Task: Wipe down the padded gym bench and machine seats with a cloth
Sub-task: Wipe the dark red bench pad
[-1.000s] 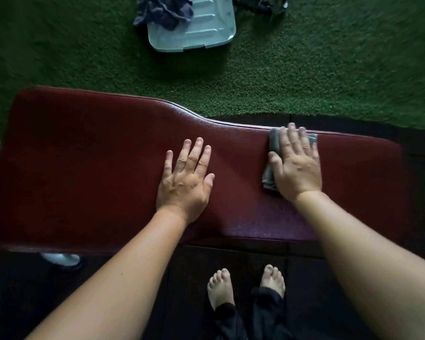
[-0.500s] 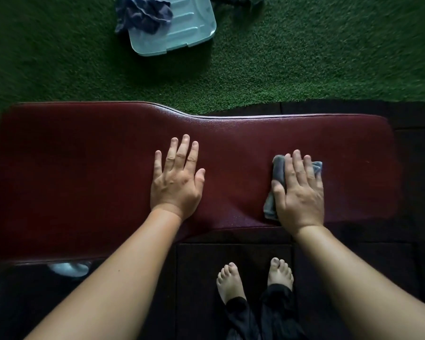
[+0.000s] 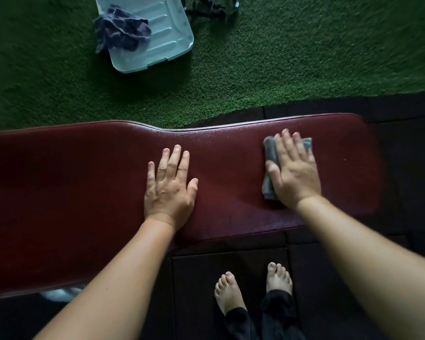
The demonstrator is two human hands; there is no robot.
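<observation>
Change: Your right hand and the grey cloth under it now sit nearer the far edge of the padded bench than half a second ago, when the heel of that hand lay at the near edge. Your left hand has stayed flat at the bench's middle.
Right hand: Your fingers are straight and close together, palm down, pressing the cloth onto the dark red padding. You are not gripping it.
Cloth: It lies folded beneath your right palm on the narrower right part of the bench. One strip shows along the thumb side, and a corner pokes out past your little finger.
Left hand: It is open, with fingers spread and the palm flat on the bare padding. It is well apart from the cloth and touches no part of it.
Bench: It runs left to right across your view, wider at the left.
Floor: Green turf lies beyond the bench, and dark mats lie under your bare feet.
On the turf: A pale blue plastic tray has a crumpled blue rag lying over its left edge.
</observation>
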